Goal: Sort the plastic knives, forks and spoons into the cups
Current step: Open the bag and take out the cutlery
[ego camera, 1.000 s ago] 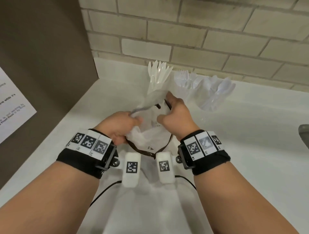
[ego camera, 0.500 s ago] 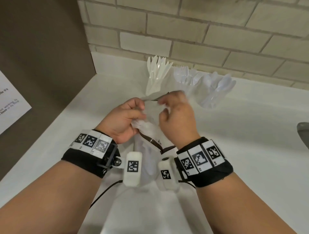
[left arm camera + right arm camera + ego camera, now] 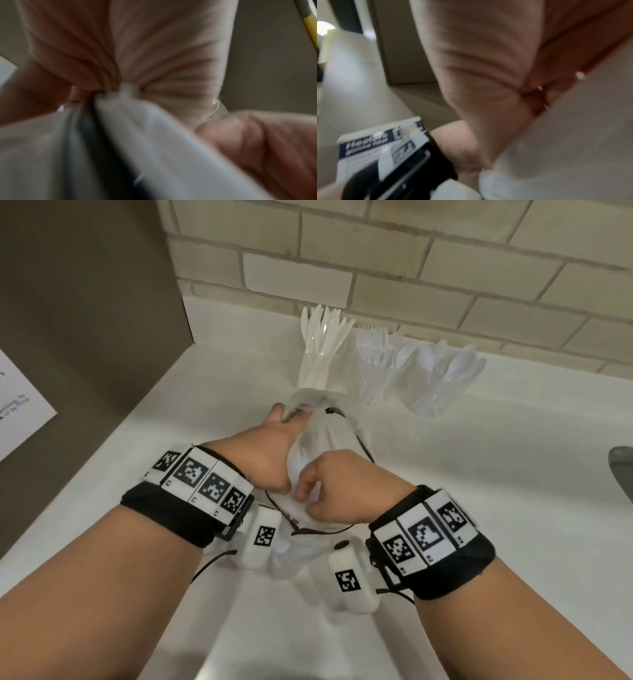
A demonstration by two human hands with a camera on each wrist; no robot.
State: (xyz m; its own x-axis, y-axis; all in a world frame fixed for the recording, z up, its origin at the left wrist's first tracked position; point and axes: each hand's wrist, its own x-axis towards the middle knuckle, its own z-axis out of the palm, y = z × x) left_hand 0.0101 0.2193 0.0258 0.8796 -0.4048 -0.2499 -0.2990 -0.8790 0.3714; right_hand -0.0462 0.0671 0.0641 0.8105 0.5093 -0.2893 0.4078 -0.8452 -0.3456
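Plastic knives (image 3: 323, 337), forks (image 3: 380, 347) and spoons (image 3: 452, 368) stand handle-down in three clear cups at the back of the white table (image 3: 496, 474), close to the brick wall: knives in the left cup (image 3: 313, 371), forks in the middle cup (image 3: 371, 386), spoons in the right cup (image 3: 428, 402). Each kind fans out of its own cup, so the sorting looks finished or nearly so.

Both hands work on a crumpled white plastic bag (image 3: 318, 436) just in front of the cups. The left hand (image 3: 274, 453) has its grip curled round the gathered side of the bag, the thumb lying up along the top edge; its wrist view shows bunched white film pulled tight into the palm. The right hand (image 3: 337, 487) has its fingers curled and pinching the lower folds of the same bag, though its wrist view is too blurred to show the fingertips. Held from both sides like this, the bag seems to be getting squeezed together or checked for leftover cutlery; whether any piece remains inside cannot be told. A thin dark cord (image 3: 363, 443) loops round the bag.

A grey object (image 3: 621, 470) shows at the right edge, and a printed sheet (image 3: 20, 402) hangs on the brown panel to the left.
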